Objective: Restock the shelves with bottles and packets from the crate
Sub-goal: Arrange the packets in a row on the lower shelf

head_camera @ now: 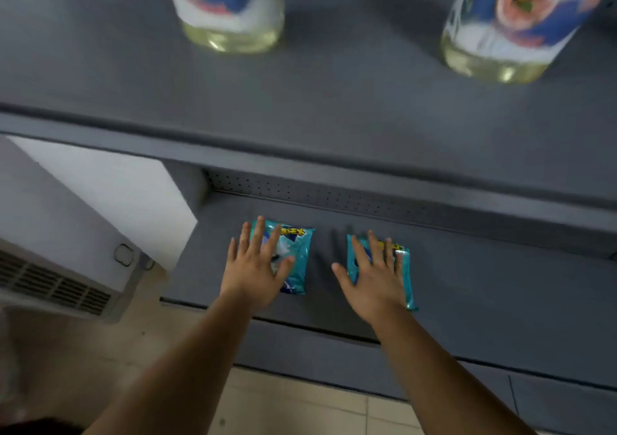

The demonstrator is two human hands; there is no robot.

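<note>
Floor: pale tiles (300,404) run under the forearms at the bottom of the view.
Left hand: the left hand (255,267) lies flat, palm down, fingers spread wide, over the left teal packet; it closes on nothing, and whether it presses the wrapper or hovers just above cannot be told.
Right hand: the right hand (375,279) lies the same way, fingers splayed and open, over the right teal packet, gripping nothing.
Left teal packet: the left teal packet (295,257) lies flat on the lower shelf, its long axis running from the front lip toward the back panel, the end with yellow print pointing to the back.
Right teal packet: the right teal packet (402,267) lies flat beside it, well apart from it, long axis also front to back and slightly slanted, yellow print at the far end.
Lower shelf: the grey lower shelf (484,294) carries only these two packets in view; a perforated back panel (334,197) closes it behind.
Upper shelf: the grey upper shelf (334,100) holds two bottles standing upright.
Left bottle: the left bottle (230,10) is clear, with pale yellow liquid at its base and a white, blue and pink label.
Right bottle: the right bottle (510,27) matches it, standing well apart to the right.
Side: a white vented appliance (50,281) sits left of the shelving.
</note>
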